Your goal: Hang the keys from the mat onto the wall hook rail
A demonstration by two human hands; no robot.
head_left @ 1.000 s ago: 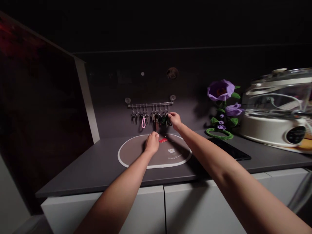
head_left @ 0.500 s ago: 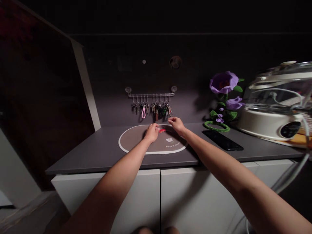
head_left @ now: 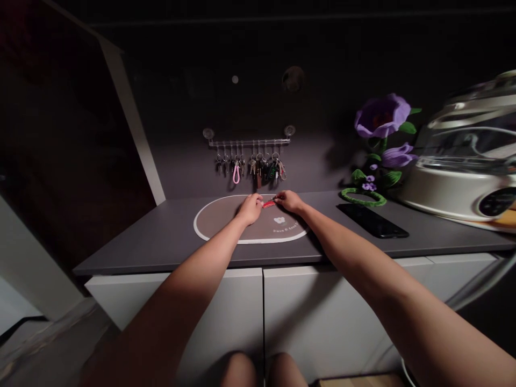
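Note:
A small red tag [head_left: 269,204] lies between my hands at the far edge of a taupe oval mat [head_left: 213,226] with a white rim. My right hand [head_left: 289,201] pinches the tag's right end between its fingertips. My left hand [head_left: 250,209] rests curled on the mat, its fingertips at or very near the tag's left end. Whether those fingers grip the tag is hard to tell. A key rail [head_left: 249,142] on the wall hangs just above, with several keys [head_left: 258,166] and a pink loop strap.
The dark grey countertop [head_left: 161,236] runs above white cabinet doors [head_left: 322,301]. To the right are a black phone [head_left: 373,220], purple artificial flowers [head_left: 382,115] and a white cooker with a glass lid [head_left: 455,177]. My knees [head_left: 258,371] show at the bottom.
My right hand has come down from the hanging keys to the red tag. The view has tilted downward, and the two hands are now closer together.

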